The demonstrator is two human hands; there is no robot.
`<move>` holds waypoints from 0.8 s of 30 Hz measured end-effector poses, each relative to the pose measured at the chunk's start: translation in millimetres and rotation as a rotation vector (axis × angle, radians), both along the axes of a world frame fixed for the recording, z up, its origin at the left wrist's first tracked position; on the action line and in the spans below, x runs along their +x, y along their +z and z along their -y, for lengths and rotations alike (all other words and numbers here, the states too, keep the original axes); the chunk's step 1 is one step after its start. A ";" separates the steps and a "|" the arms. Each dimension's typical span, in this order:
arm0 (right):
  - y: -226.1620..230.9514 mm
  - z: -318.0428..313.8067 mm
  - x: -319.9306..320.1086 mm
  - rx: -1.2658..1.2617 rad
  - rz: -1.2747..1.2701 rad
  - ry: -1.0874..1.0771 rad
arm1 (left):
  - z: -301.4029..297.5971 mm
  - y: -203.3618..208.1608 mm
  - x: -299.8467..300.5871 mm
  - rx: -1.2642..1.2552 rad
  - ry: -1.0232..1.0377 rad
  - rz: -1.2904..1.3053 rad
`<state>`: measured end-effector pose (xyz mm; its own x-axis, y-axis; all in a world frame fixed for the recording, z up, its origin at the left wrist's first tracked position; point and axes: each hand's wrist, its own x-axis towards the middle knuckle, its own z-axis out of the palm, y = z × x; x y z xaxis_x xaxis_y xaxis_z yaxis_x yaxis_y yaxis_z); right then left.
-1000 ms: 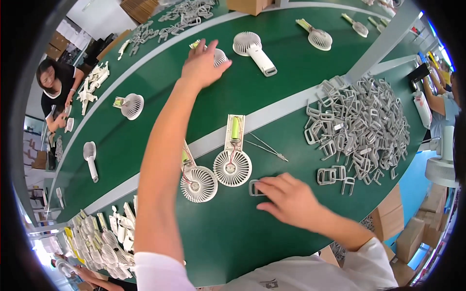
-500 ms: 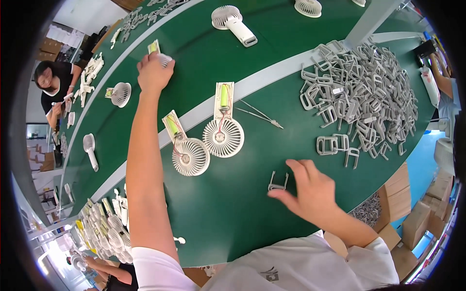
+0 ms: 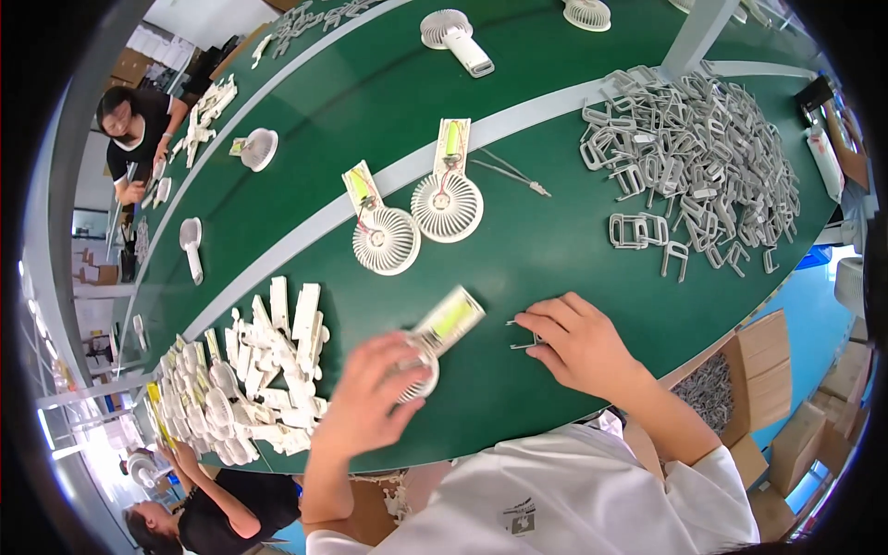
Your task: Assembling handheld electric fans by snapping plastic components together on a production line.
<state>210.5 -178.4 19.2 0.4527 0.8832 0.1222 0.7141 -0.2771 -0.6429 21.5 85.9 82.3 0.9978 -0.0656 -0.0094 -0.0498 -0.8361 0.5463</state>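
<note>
Overhead, green table (image 3: 592,277) spans the workshop, boxes (image 3: 786,388) beside it

Bare green table (image 3: 592,268) lies open ahead of the right hand (image 3: 578,347). Two opened fans (image 3: 416,217) block farther on, grey clips (image 3: 703,157) crowd the right, white housings (image 3: 259,370) the left.

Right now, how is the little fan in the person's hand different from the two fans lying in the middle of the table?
The left hand grips the held fan, blurred; the two open fans lie untouched side by side. The held fan sits near the table's front edge; the two lie farther back by the pale stripe. All three have a round white grille and a green part in the handle.
</note>
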 end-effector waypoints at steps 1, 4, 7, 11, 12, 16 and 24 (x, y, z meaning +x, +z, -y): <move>2.7 1.7 2.7 -0.002 -0.001 0.015 | 12.3 -4.9 -9.0 0.001 -0.011 -0.046; 15.2 -3.3 9.1 -0.011 -0.123 0.125 | 28.9 -28.6 -34.1 0.043 0.003 0.008; 15.2 -5.7 7.7 -0.020 -0.243 0.171 | 38.0 -43.6 -34.2 -0.055 0.079 0.097; 4.9 -11.6 4.6 0.043 -0.280 0.187 | 41.2 -69.1 -30.3 0.035 0.131 0.308; 3.0 -11.8 4.5 0.104 -0.273 0.188 | 42.6 -70.8 -30.9 0.056 0.139 0.334; -4.9 -6.9 1.0 0.098 -0.262 0.202 | 43.2 -75.9 -30.9 0.076 0.167 0.401; -10.5 -5.9 1.8 0.151 -0.295 0.201 | 45.9 -82.7 -31.1 0.078 0.190 0.473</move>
<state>212.3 -172.6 8.7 0.3077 0.9399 0.1481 0.5227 -0.0369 -0.8517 -9.6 40.1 -0.4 0.8881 0.1003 0.4485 -0.1195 -0.8919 0.4361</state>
